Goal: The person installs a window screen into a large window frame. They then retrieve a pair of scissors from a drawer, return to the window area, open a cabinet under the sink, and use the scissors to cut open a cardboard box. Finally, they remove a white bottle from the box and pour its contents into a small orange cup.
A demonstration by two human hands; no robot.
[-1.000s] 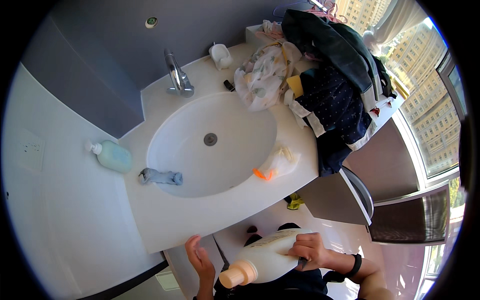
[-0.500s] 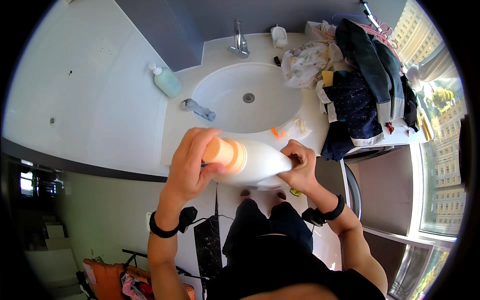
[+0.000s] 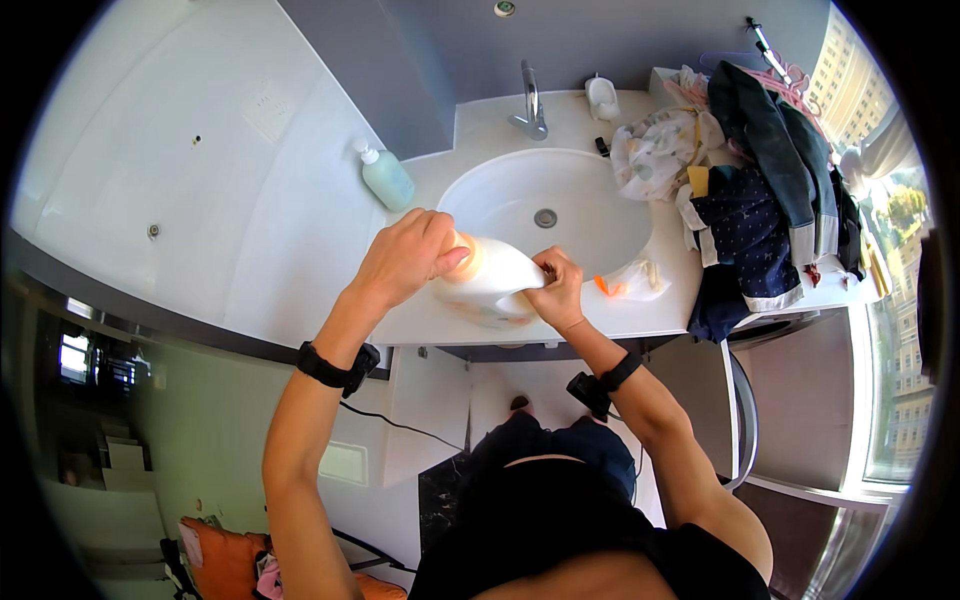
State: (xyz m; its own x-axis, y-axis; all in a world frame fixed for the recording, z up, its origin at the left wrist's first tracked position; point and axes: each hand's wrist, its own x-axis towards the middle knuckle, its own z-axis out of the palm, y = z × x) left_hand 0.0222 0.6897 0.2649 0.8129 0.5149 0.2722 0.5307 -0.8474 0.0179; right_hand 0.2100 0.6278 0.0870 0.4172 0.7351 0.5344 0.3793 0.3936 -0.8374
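Observation:
A white plastic jug with a peach-coloured cap is held over the near left rim of the sink. My left hand is closed around the cap, which its fingers mostly cover. My right hand grips the jug's handle side. The jug looks tilted, its cap end toward my left, and its lower part is blurred. Just right of my right hand, a clear plastic bag with an orange piece lies on the counter.
A chrome faucet and a white soap dish stand behind the sink. A pale green pump bottle is at the left wall. Clothes are heaped on the right, above a front-loading washing machine.
Both hands have carried the jug away from my body, toward the sink's near left rim. The grey sock on the rim is now hidden behind my left hand and the jug. My view has shifted.

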